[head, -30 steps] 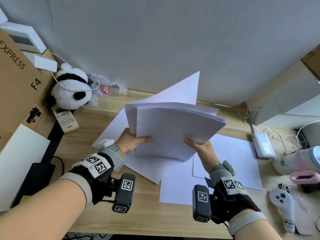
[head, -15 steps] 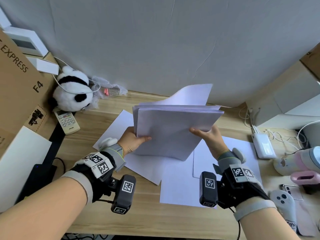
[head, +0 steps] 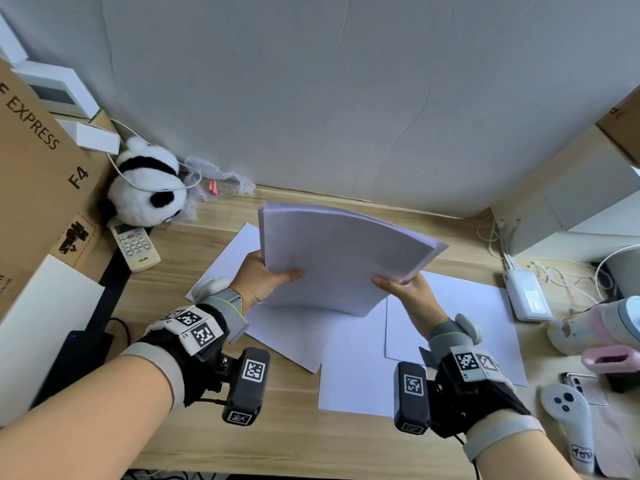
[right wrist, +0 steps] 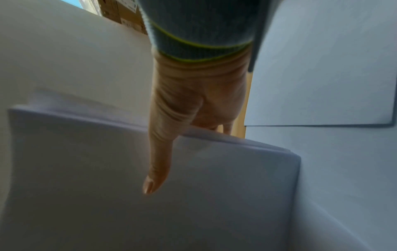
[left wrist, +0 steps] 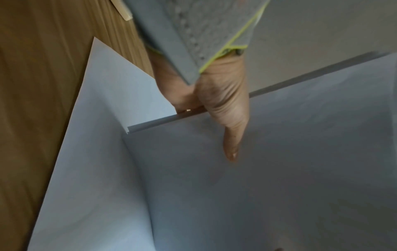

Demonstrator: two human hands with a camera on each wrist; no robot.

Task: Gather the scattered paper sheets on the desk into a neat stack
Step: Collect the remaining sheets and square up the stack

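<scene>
Wooden worktop [head: 207, 441], loose sheets [head: 353, 368] lying under our raised bundle [head: 339, 258].

Our left hand [head: 261, 277] and right hand [head: 407, 294] each pinch the bundle's near edge, thumbs on top; its long axis runs between our grips, remaining sheets directly below, equally near both.

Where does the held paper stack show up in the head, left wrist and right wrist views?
Head: paper stack at centre, raised over the desk, left hand and right hand gripping its near edges.
Left wrist: fills the lower right, edge under the thumb.
Right wrist: fills the lower left, thumb on top.
Shared landmark: the loose sheets lying below.
</scene>
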